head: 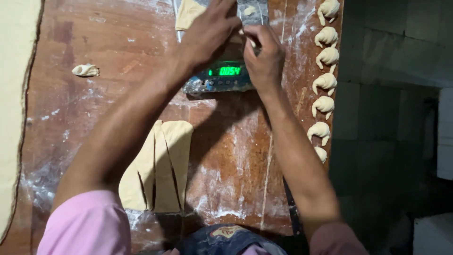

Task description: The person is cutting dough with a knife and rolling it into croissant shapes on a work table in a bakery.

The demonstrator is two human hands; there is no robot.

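Flour-dusted wooden desk (pixel 226 156) fills the view, a big dough sheet (pixel 12 108) along its far-left edge. Cut dough triangles (pixel 158 170) lie near the middle; a row of rolled crescents (pixel 324 80) lines the right edge. Both hands meet over a digital scale (pixel 222 78): left hand (pixel 210 30) and right hand (pixel 264 56), fingers curled together pinching a small dough piece (pixel 245 35).
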